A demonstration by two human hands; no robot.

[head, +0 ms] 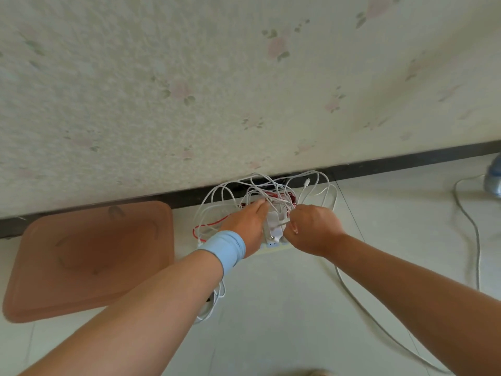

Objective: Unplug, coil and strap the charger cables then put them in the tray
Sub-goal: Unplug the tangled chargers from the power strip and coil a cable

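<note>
Left hand (248, 226) and cables (273, 196) hide the power strip (272, 244).

One brown tray (89, 256), one power strip (272, 244), one red cable (210, 223) — white cables (307, 183) perhaps four, too tangled for certainty.

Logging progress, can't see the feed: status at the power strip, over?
Left hand flat on power strip. Right hand pinching charger lead at white charger. Cable tangle crowding both; tray beside, left.
</note>
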